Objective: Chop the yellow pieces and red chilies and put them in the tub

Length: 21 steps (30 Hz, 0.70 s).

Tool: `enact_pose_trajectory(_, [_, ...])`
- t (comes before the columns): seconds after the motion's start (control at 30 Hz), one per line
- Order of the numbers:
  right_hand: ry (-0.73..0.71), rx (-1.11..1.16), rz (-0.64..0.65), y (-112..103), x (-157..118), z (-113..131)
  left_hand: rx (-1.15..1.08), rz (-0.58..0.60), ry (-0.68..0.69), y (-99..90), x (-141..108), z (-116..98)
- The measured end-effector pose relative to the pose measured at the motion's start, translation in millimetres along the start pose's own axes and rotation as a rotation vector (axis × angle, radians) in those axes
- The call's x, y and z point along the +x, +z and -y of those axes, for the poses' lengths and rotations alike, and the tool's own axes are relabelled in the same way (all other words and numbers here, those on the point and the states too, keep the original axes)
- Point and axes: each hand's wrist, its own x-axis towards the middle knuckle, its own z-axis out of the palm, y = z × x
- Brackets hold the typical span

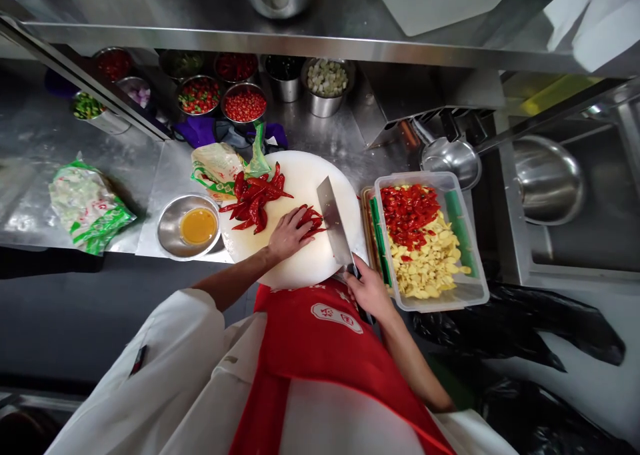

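Note:
On the round white cutting board (333, 175), my left hand (290, 233) lies over a few red chili peppers (314, 223), its fingers pressing them down. My right hand (373, 287) grips the dark handle of a cleaver (336, 221). The wide blade stands just right of those peppers, and from here I cannot tell whether it touches them. A pile of whole red chilies (257, 198) rests on the board's left side. Beside the board at right is a clear plastic bin (477, 288) with chopped red chili and pale yellow slices in it.
A steel bowl (167, 225) of orange liquid stands left of the board. Plastic bags (215, 165) (90, 205) lie nearby. Behind are several steel containers, including chopped red chilies (245, 106). A steel shelf (300, 41) crosses above; a ladle (453, 161) is at right.

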Motion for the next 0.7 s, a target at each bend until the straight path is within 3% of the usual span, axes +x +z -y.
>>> enact_pose_trajectory(0.17, [-0.083, -0.232, -0.104, -12.4, 5.2, 3.0, -0.060, -0.033, 0.037, 0.5, 15.8, 3.5])
enact_pose_trajectory(0.3, [-0.167, -0.336, -0.021, -11.9, 6.8, 10.2, -0.120, -0.027, 0.097, -8.6, 19.5, 11.1])
enact_pose_trajectory(0.5, [-0.117, -0.420, -0.033, -17.2, -0.6, 22.0, -0.170, 0.078, 0.219, -22.6, 35.2, 22.1])
enact_pose_trajectory(0.7, [-0.113, -0.511, -0.010, -21.8, 0.5, 42.4, -0.138, 0.157, 0.204, -27.0, 44.3, 20.9])
